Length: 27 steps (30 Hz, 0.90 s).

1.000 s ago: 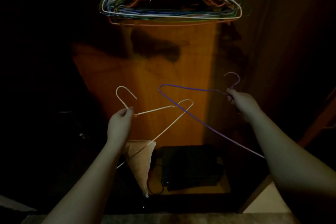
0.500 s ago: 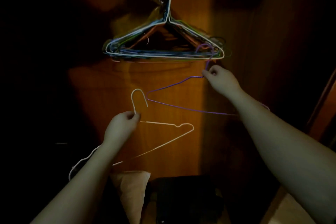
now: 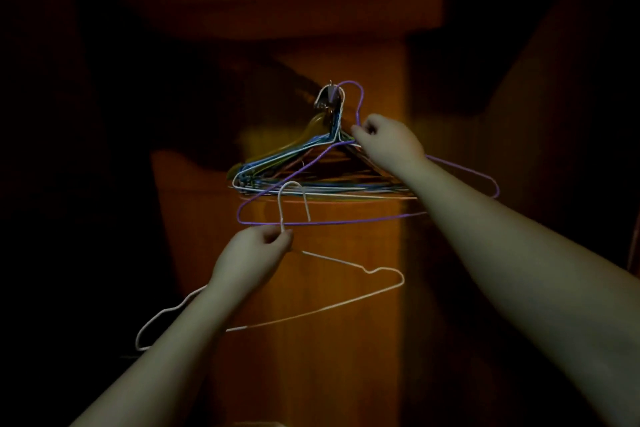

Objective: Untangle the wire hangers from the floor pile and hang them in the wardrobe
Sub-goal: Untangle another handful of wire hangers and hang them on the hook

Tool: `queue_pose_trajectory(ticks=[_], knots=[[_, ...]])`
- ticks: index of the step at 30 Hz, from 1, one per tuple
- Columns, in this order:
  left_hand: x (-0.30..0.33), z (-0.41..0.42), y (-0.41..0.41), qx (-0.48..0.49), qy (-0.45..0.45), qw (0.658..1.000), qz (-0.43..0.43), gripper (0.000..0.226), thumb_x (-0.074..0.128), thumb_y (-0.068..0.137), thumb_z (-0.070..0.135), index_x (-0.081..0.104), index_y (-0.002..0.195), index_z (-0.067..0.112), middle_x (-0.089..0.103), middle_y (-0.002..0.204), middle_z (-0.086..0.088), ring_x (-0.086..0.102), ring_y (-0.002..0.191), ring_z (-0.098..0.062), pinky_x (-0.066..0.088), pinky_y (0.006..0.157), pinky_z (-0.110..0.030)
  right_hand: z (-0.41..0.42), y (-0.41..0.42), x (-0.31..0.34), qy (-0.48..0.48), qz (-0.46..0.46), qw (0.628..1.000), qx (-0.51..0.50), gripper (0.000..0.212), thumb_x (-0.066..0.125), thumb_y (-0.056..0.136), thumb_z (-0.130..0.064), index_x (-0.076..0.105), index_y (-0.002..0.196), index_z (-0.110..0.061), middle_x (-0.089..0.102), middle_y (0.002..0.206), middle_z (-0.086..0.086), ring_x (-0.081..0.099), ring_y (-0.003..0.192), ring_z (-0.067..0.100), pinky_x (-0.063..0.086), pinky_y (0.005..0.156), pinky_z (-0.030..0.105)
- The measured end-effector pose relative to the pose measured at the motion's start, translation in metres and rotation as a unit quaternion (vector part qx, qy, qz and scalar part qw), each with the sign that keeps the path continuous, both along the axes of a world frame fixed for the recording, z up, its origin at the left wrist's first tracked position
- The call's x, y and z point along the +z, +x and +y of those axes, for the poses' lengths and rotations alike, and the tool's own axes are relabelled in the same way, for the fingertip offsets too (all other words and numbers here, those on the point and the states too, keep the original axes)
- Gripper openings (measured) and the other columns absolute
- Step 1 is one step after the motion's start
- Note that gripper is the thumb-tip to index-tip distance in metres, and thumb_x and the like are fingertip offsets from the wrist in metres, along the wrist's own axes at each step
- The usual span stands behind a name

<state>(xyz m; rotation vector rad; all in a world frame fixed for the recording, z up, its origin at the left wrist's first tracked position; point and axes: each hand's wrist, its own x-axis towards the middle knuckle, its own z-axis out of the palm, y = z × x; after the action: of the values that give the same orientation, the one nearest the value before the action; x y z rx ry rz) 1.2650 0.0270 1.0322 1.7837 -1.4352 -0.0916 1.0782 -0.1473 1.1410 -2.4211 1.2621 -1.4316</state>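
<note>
A bundle of several coloured wire hangers hangs from a metal hook on the back wall of the dark wooden wardrobe. My right hand pinches the neck of a purple wire hanger; its hook curves up right beside the metal hook. My left hand pinches a white wire hanger at the base of its hook, below the bundle. The white hanger's left end runs behind my left forearm.
The wardrobe's side walls are dark on both sides, and a wooden shelf or top panel spans above the hook. A pale object shows faintly at the bottom edge.
My right hand has lifted the purple hanger from mid height up to the metal hook. My left hand has risen a little with the white hanger. The view has tilted upward.
</note>
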Motion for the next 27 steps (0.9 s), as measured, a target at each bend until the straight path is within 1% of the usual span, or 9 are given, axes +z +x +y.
queue_pose_trajectory(ticks=[2, 6, 12, 14, 17, 19, 21, 24, 27], knots=[[0.008, -0.001, -0.002, -0.006, -0.013, 1.000, -0.004, 0.034, 0.053, 0.099, 0.041, 0.070, 0.078, 0.021, 0.055, 0.059, -0.001, 0.048, 0.051, -0.015, 0.033, 0.055, -0.031, -0.002, 0.008, 0.013, -0.005, -0.010, 1.000, 0.002, 0.034, 0.045, 0.097, -0.046, 0.055, 0.085, -0.016, 0.051, 0.068, 0.000, 0.050, 0.068, 0.023, 0.035, 0.058, 0.035], [0.023, -0.004, -0.002, -0.013, -0.032, 0.999, -0.019, 0.035, 0.051, 0.100, 0.039, 0.070, 0.079, 0.018, 0.058, 0.062, -0.004, 0.047, 0.051, -0.016, 0.033, 0.055, -0.032, -0.009, 0.019, 0.034, 0.002, -0.002, 1.000, -0.003, 0.033, 0.041, 0.101, -0.045, 0.051, 0.087, -0.016, 0.049, 0.069, 0.000, 0.046, 0.065, 0.019, 0.033, 0.059, 0.034], [0.034, -0.009, -0.001, -0.008, -0.043, 0.999, -0.025, 0.035, 0.049, 0.100, 0.041, 0.066, 0.074, 0.024, 0.058, 0.061, 0.000, 0.047, 0.049, -0.013, 0.034, 0.054, -0.029, -0.025, 0.033, 0.044, 0.043, 0.015, 0.999, -0.007, 0.032, 0.035, 0.104, -0.043, 0.051, 0.093, -0.017, 0.048, 0.073, -0.002, 0.044, 0.064, 0.013, 0.030, 0.053, 0.029], [0.032, -0.010, 0.000, -0.010, -0.046, 0.999, -0.019, 0.036, 0.049, 0.100, 0.041, 0.068, 0.077, 0.021, 0.060, 0.063, -0.005, 0.047, 0.050, -0.014, 0.034, 0.055, -0.031, -0.028, 0.035, 0.042, 0.049, 0.020, 0.999, -0.007, 0.033, 0.034, 0.104, -0.041, 0.051, 0.091, -0.016, 0.047, 0.073, -0.001, 0.046, 0.068, 0.016, 0.031, 0.054, 0.030], [0.029, -0.011, 0.004, -0.008, -0.053, 0.999, -0.007, 0.036, 0.051, 0.099, 0.040, 0.069, 0.076, 0.020, 0.062, 0.064, -0.010, 0.049, 0.052, -0.016, 0.034, 0.056, -0.032, -0.034, 0.037, 0.037, 0.055, 0.025, 0.998, -0.008, 0.035, 0.034, 0.104, -0.042, 0.054, 0.094, -0.015, 0.050, 0.075, -0.001, 0.051, 0.077, 0.021, 0.035, 0.061, 0.032], [0.027, -0.012, 0.007, -0.005, -0.055, 0.998, -0.003, 0.036, 0.052, 0.099, 0.040, 0.069, 0.074, 0.019, 0.065, 0.067, -0.015, 0.053, 0.055, -0.022, 0.035, 0.057, -0.033, -0.035, 0.039, 0.033, 0.050, 0.028, 0.998, -0.006, 0.035, 0.035, 0.104, -0.042, 0.053, 0.090, -0.016, 0.050, 0.074, -0.001, 0.050, 0.073, 0.021, 0.033, 0.059, 0.032], [0.025, -0.012, 0.009, -0.003, -0.051, 0.999, -0.001, 0.034, 0.052, 0.099, 0.040, 0.068, 0.075, 0.022, 0.064, 0.065, -0.010, 0.057, 0.060, -0.022, 0.037, 0.058, -0.031, -0.034, 0.040, 0.028, 0.048, 0.028, 0.998, 0.003, 0.035, 0.036, 0.104, -0.042, 0.053, 0.087, -0.017, 0.050, 0.073, 0.000, 0.048, 0.067, 0.018, 0.032, 0.056, 0.032], [0.023, -0.013, 0.010, -0.006, -0.049, 0.999, -0.008, 0.032, 0.050, 0.100, 0.038, 0.068, 0.078, 0.024, 0.061, 0.063, 0.000, 0.058, 0.063, -0.018, 0.040, 0.059, -0.031, -0.034, 0.042, 0.019, 0.048, 0.022, 0.998, 0.017, 0.036, 0.037, 0.103, -0.044, 0.053, 0.084, -0.017, 0.051, 0.071, 0.001, 0.048, 0.066, 0.018, 0.034, 0.057, 0.033], [0.023, -0.013, 0.009, -0.010, -0.058, 0.998, -0.010, 0.034, 0.050, 0.100, 0.038, 0.070, 0.079, 0.020, 0.063, 0.066, -0.006, 0.059, 0.065, -0.022, 0.045, 0.061, -0.041, -0.035, 0.043, 0.015, 0.044, 0.004, 0.999, 0.026, 0.036, 0.038, 0.103, -0.043, 0.053, 0.084, -0.017, 0.050, 0.070, 0.000, 0.047, 0.064, 0.018, 0.033, 0.055, 0.032]])
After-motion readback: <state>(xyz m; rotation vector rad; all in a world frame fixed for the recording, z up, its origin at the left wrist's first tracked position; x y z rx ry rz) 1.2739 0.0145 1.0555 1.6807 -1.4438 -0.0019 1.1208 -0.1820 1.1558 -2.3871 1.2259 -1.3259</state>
